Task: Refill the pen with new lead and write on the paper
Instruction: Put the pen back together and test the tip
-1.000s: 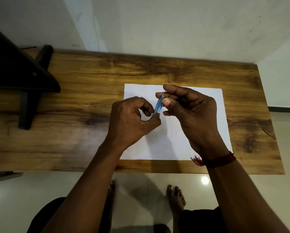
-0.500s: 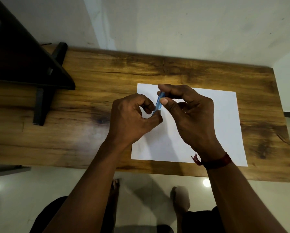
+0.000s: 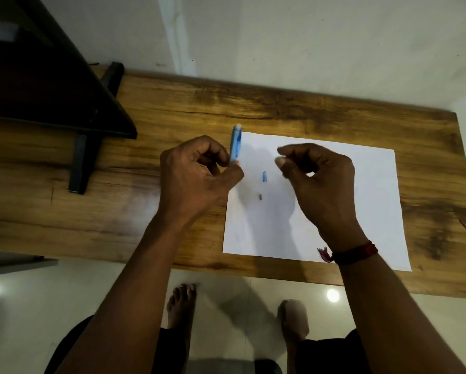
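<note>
My left hand (image 3: pixel 196 174) grips a blue pen (image 3: pixel 235 143) near its lower end, so the pen stands nearly upright above the left edge of the white paper (image 3: pixel 361 211). My right hand (image 3: pixel 318 179) hovers over the paper with thumb and forefinger pinched together; whether something thin sits between them I cannot tell. On the paper between the hands lie a small blue cap-like piece (image 3: pixel 264 177) and a tiny dark piece (image 3: pixel 260 196).
The paper lies on a wooden table (image 3: pixel 118 211) against a pale wall. A dark shelf or stand (image 3: pixel 51 85) overhangs the table's left end. Below the near edge are a tiled floor and bare feet (image 3: pixel 181 300).
The hands were together on the pen. They have parted: the left keeps the pen, the right has drawn away to the right, and two small pieces now lie on the paper.
</note>
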Available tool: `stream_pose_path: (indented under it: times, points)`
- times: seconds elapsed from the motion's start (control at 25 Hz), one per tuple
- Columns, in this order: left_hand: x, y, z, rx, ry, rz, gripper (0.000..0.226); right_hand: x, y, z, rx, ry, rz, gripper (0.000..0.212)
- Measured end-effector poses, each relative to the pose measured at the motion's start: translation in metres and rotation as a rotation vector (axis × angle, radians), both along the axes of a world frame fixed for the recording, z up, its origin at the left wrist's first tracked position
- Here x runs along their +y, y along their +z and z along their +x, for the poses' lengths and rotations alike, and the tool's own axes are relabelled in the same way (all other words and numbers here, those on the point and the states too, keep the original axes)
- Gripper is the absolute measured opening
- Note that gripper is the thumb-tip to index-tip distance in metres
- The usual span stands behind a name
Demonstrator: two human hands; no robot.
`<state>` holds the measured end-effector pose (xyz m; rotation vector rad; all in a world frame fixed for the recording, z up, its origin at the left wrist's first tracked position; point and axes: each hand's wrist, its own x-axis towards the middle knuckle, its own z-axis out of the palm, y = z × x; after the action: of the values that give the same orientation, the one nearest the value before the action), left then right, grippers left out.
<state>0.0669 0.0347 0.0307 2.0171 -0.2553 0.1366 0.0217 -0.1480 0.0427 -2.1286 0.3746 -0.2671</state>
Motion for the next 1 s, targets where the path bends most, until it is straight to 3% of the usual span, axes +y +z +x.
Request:
stream_pose_path:
  times: [0.2,0.36,0.84,1.0]
  points:
    - [0.006,0.001,0.004,0.028,0.032,-0.066,0.012,0.013,-0.009,-0.005,0.247,0.154,-0.323,0.017]
    - [0.004,-0.001,0.004,0.036,0.015,-0.06,0.01,0.014,-0.012,-0.007,0.389,0.124,-0.414,0.021]
    - [-0.005,-0.005,-0.001,0.049,-0.056,0.018,0.012,0.012,-0.015,-0.006,0.433,0.109,-0.365,0.015]
    - [-0.005,-0.007,0.002,0.04,-0.011,0.0,0.011,-0.001,-0.008,-0.007,0.34,0.07,-0.307,0.006]
